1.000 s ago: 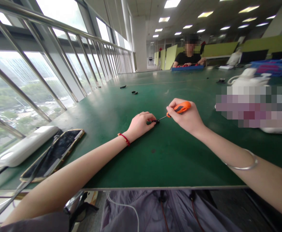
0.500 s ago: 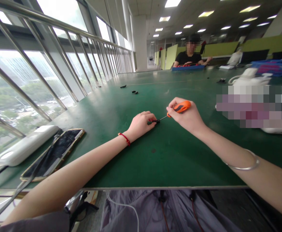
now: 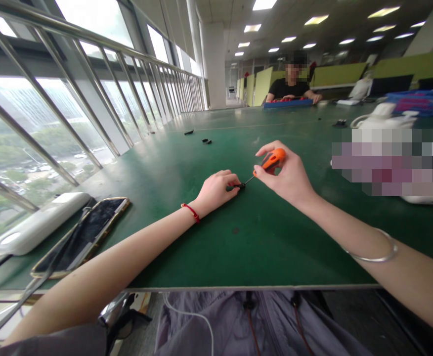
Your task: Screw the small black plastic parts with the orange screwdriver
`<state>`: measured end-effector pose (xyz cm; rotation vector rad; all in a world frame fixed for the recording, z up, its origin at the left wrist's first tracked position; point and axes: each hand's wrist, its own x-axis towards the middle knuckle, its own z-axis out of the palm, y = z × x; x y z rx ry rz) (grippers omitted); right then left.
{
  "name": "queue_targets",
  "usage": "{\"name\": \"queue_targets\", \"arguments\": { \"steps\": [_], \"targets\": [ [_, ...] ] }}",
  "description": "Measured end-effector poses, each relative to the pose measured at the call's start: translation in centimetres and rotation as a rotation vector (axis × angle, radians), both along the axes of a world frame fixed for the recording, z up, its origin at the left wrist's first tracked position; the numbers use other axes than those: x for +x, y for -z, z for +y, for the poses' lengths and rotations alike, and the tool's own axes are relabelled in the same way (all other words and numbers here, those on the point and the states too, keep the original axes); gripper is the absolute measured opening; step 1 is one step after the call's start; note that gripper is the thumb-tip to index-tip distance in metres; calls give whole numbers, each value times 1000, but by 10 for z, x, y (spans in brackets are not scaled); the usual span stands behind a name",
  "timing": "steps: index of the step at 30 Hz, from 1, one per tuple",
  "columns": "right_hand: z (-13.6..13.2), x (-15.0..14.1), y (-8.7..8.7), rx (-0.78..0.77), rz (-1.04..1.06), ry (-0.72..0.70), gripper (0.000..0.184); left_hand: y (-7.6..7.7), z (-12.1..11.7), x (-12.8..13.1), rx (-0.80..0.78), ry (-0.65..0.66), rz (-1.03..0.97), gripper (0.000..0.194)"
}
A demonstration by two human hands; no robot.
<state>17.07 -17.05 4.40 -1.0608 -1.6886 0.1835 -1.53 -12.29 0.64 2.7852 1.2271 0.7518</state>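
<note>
My left hand [image 3: 218, 191] rests on the green table [image 3: 216, 257] with its fingertips closed on a small black part [image 3: 242, 186], held low against the surface. In my right hand [image 3: 286, 170] is a screwdriver [image 3: 274, 158] with an orange and black handle. Its thin metal shaft slants down to the left, and the tip meets the black part. The thumb presses the near side of the handle while the index finger arches above it, lifted away. What the tip touches exactly is too small to make out.
Small black pieces [image 3: 206, 142] lie farther back. At the left are a phone [image 3: 81, 237] and a white device [image 3: 42, 222] with a cable. White objects [image 3: 383, 121] and a blue basket [image 3: 420, 103] stand right. Across the table a person [image 3: 288, 89] sits behind a blue tray [image 3: 288, 103].
My right hand has shifted its grip: the fingers have loosened and the screwdriver handle stands steeper, a little to the left. My left hand has stayed put. The other person's hand has lowered.
</note>
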Motion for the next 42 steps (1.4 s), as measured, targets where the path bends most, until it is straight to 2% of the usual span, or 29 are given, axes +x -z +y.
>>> {"name": "queue_targets", "arguments": {
  "steps": [3, 9, 14, 19, 24, 30, 32, 35, 39, 42],
  "targets": [
    [0, 0, 0, -18, -16, 25, 26, 0, 0, 0, 1, 0, 2, 14],
    [-1, 0, 1, -26, -49, -7, 9, 1, 1, 0, 3, 22, -31, 12],
    [0, -1, 1, -9, 21, 13, 32, 2, 1, 0, -18, 32, -69, 11],
    [0, 0, 1, -52, -23, -22, 14, 2, 1, 0, -22, 34, -76, 10],
    [-1, -1, 1, 10, 10, -4, 37, 2, 1, 0, -30, 38, -89, 10],
    [-1, -1, 1, -50, -93, 11, 13, 1, 1, 1, -31, 30, -87, 10],
    [-2, -1, 1, -11, -80, 23, 15, 1, 0, 1, -22, 28, -79, 10],
    [-1, -1, 1, 6, -57, 29, 30, 1, 0, 1, -3, 23, -69, 10],
    [0, -1, 2, -57, -76, 12, 15, 1, 0, 1, 0, 18, -64, 10],
    [0, -1, 2, 3, -57, 7, 14, 1, 0, 1, -4, 21, -69, 10]
  ]
}}
